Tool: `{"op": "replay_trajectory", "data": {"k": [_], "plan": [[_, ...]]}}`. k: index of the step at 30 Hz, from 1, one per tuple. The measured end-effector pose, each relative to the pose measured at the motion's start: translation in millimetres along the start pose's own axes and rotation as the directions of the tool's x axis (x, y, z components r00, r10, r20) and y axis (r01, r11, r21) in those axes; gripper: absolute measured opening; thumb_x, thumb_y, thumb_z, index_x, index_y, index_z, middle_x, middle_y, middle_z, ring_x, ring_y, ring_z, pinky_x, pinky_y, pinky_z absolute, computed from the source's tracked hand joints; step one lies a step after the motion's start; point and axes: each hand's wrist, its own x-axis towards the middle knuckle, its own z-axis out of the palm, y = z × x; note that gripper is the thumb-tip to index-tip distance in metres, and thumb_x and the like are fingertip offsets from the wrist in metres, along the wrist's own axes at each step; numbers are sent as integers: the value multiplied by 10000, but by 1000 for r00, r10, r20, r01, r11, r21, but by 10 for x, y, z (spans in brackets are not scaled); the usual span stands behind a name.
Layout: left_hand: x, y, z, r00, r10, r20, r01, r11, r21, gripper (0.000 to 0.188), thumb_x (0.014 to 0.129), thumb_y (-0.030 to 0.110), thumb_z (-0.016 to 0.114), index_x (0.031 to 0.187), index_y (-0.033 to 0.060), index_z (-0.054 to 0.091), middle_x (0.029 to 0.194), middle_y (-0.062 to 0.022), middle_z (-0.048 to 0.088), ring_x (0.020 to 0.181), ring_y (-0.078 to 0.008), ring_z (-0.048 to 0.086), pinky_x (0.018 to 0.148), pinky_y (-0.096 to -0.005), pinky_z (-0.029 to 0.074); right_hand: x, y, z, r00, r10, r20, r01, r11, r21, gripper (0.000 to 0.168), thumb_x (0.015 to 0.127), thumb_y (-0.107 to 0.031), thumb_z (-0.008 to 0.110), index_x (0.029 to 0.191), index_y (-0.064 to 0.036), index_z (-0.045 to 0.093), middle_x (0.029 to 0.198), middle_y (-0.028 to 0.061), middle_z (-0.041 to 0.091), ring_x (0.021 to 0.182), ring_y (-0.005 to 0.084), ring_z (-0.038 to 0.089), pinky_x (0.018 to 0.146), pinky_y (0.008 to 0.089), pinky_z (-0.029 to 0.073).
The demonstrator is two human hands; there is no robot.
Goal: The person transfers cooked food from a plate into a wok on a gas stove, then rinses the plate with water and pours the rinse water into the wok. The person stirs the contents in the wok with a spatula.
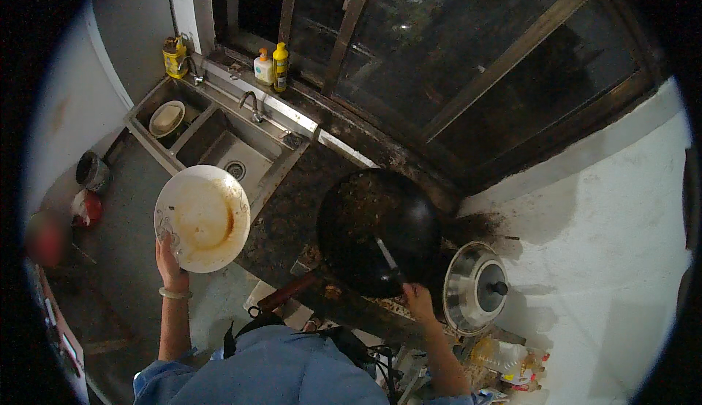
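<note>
My left hand (171,265) holds a white plate (204,216) by its lower left edge, over the floor beside the sink. Brownish sauce smears mark the plate's face, and a grey pattern runs along its left rim. In my right hand (419,298) is the handle of a utensil (386,252), whose metal shaft reaches into a large black wok (378,207); its far end is hard to make out. Bits of food or residue cling to the wok's upper left inside. The wok's wooden handle (290,291) points toward my body.
A double steel sink (241,153) lies ahead to the left, with stacked bowls (166,119) in its left basin. A metal lid (476,289) leans by the right wall, near oil bottles (507,358). Yellow (280,68) and white (263,70) bottles stand on the windowsill.
</note>
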Motion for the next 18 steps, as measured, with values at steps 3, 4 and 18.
{"op": "replay_trajectory", "data": {"k": [3,4,18], "plan": [[-64,19,-4,999,-5,34,6,1000,-24,396,856,202,455,1206,25,401,1135,-83,491,1023,-204,487,868,-327,394,40,-88,160,995,30,96,-50,977,209,297,852,-279,512,770,6,527,560,41,485,467,108,440,433,270,342],[-28,-28,-102,999,-2,35,2,1000,-9,398,857,203,455,1209,26,399,1137,-84,490,1025,-204,485,869,-326,391,69,-70,213,991,20,132,-53,966,254,279,850,-265,518,784,5,525,565,33,487,466,97,434,424,261,337],[-65,-67,113,994,3,109,1,999,-34,414,851,214,463,1209,17,396,1144,-90,491,1026,-201,484,859,-322,395,-804,111,-52,924,-277,-265,108,852,-512,273,809,-209,534,1004,-24,487,806,142,567,711,306,579,582,412,457]]}}
